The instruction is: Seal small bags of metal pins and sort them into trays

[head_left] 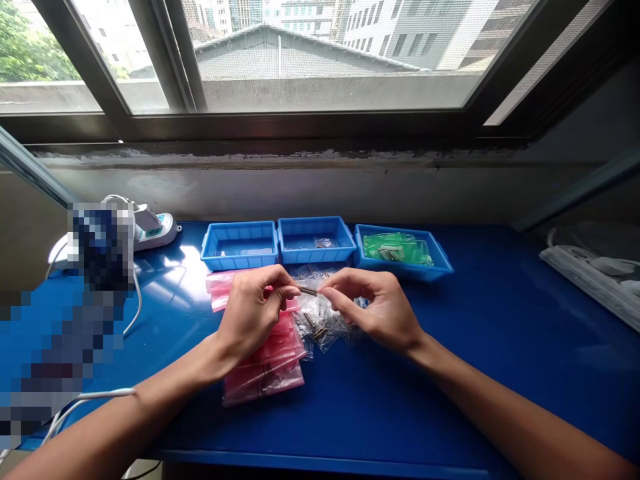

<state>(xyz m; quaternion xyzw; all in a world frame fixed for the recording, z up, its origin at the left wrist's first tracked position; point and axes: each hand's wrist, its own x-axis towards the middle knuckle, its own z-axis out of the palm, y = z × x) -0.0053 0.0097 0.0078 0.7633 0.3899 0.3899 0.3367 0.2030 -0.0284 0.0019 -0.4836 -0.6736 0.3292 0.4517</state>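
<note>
A small dark metal pin (309, 291) is held level between my two hands. My left hand (255, 307) pinches its left end over the pink plastic bags (280, 343). The fingertips of my right hand (377, 308) are closed at its right end. Under and between the hands lie clear plastic bags (325, 323), with several brass-coloured pins (315, 328) in or on them. Part of both bag piles is hidden by my hands.
Behind my hands stand three blue bins: a left bin (240, 245), a middle bin (316, 240) and a right bin (407, 252) holding green bags (397, 247). Power strips lie left (157, 233) and right (595, 280) on the blue table (380, 413); white cables run at the left.
</note>
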